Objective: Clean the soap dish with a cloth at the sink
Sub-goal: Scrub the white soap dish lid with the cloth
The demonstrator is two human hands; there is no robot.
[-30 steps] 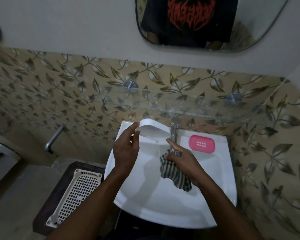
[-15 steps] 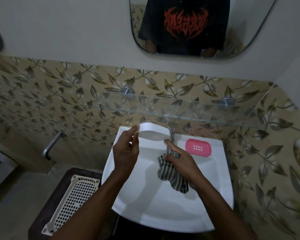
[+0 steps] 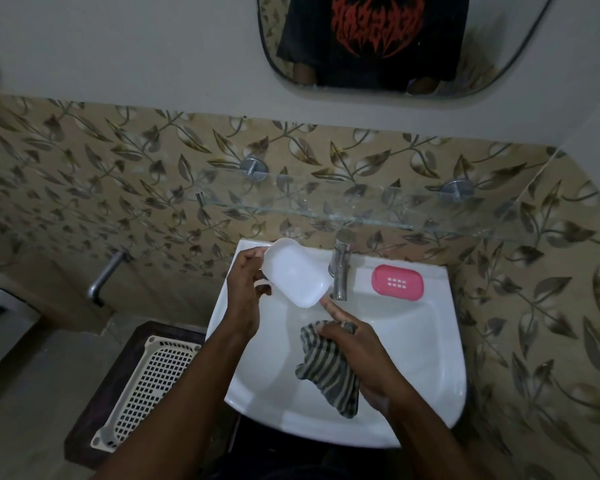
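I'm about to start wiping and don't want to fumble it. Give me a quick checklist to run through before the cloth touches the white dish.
1. Grip on dish: the left hand holds the white dish: ok.
2. Cloth ready: the right hand grips the striped cloth: ok.
3. Dish held over the sink: ok.
4. Cloth touching dish: not ok, they are apart.
5. Cloth damp: cannot tell.
6. Out of the way: the pink tray lies on the rim beside the tap: ok.

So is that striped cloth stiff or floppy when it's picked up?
Likely floppy: the striped cloth droops in folds below the right hand gripping it. Probably light too, since that one hand alone holds it up. I cannot tell whether it is wet.
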